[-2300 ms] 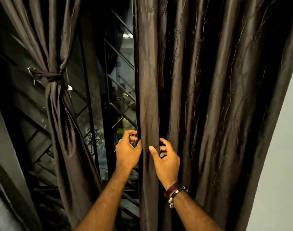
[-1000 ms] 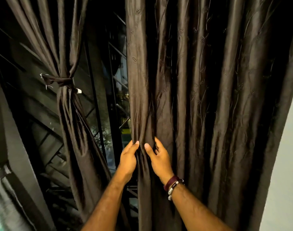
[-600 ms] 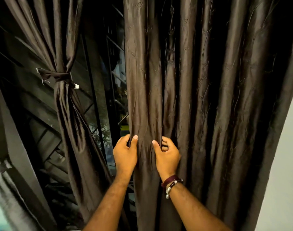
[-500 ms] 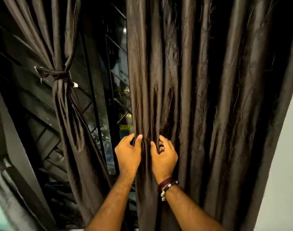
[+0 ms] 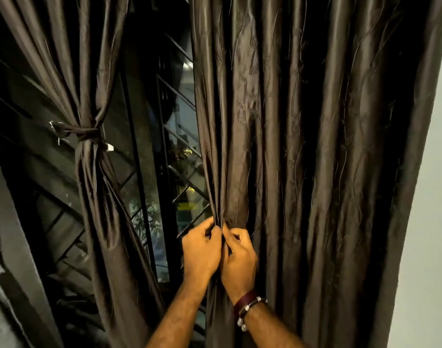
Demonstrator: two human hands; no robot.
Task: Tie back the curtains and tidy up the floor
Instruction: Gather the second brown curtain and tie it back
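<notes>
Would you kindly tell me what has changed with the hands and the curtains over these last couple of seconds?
The left hand and right hand, earlier apart with a strip of cloth between them, have closed together, bunching the leading folds of the right curtain into a pinch. The left curtain stays bound by its tieback; the right curtain is still untied.

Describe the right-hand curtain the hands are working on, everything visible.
The right curtain is dark brown, shiny, satin-like fabric with faint embroidered vine lines, hanging in long vertical folds beside a pale wall. It is untied. Its left edge is bunched where the left hand and right hand pinch it side by side; folds fan upward from that grip.
</notes>
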